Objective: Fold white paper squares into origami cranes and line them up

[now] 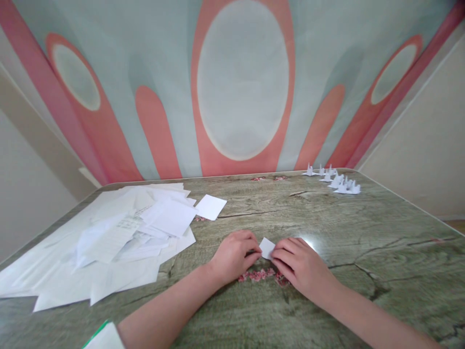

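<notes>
Between my hands is a small folded square of white paper [267,247], turned so that one corner points away from me. My left hand [234,254] pinches its left corner between thumb and fingers. On the other side, my right hand [300,264] has its fingers closed on the right corner. Both hands are low over the wooden table, and the fingertips partly cover the paper's side corners. Beyond my left hand lies a flat white paper square [211,207], partly beside the pile of sheets.
A spread-out pile of white paper sheets [119,242] covers the table's left side, some with writing. Several small folded paper figures [343,183] stand at the far right corner. The wood-patterned table [363,232] meets a patterned backdrop [243,82] at its far edge.
</notes>
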`<state>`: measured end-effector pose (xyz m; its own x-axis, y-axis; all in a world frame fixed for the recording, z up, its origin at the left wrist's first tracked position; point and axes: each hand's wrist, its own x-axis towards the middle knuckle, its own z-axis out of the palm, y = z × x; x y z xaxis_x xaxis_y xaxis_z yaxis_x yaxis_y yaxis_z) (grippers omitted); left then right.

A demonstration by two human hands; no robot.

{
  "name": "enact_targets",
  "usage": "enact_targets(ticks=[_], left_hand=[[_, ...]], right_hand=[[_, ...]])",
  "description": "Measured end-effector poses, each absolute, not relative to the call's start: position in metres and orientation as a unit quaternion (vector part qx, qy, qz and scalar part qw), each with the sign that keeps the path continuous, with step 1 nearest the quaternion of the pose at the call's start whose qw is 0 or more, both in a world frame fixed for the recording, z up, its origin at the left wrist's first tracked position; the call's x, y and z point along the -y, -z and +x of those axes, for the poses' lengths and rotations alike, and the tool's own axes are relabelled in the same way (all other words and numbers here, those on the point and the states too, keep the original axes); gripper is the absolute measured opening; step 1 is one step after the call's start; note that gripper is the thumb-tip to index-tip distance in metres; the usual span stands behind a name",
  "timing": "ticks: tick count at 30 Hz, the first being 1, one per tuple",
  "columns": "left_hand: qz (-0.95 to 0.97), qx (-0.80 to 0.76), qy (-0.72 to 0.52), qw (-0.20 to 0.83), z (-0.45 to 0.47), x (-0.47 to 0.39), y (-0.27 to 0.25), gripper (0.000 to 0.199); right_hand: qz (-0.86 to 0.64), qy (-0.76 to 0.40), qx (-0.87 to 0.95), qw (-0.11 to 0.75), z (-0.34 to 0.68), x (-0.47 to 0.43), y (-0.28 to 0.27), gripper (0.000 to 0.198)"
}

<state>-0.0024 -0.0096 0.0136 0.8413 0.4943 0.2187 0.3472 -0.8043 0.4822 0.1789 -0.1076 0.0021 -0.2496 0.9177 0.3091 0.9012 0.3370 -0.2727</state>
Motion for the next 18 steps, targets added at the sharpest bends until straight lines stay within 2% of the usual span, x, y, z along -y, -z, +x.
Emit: enact_targets(ticks=[6, 18], left_hand=[[0.918, -0.255, -0.177, 0.248, -0.001, 0.006, -0.012, 0.007], [0.912, -0.263, -0.168, 0.266, -0.002, 0.006, -0.015, 0.010]], right_hand=[[-0.560, -0.075, 0.799, 0.205, 0.182, 0.101, -0.009, 0.011], [-0.571, -0.248, 0.718, 0.311, 0.187, 0.089, -0.003, 0.013]])
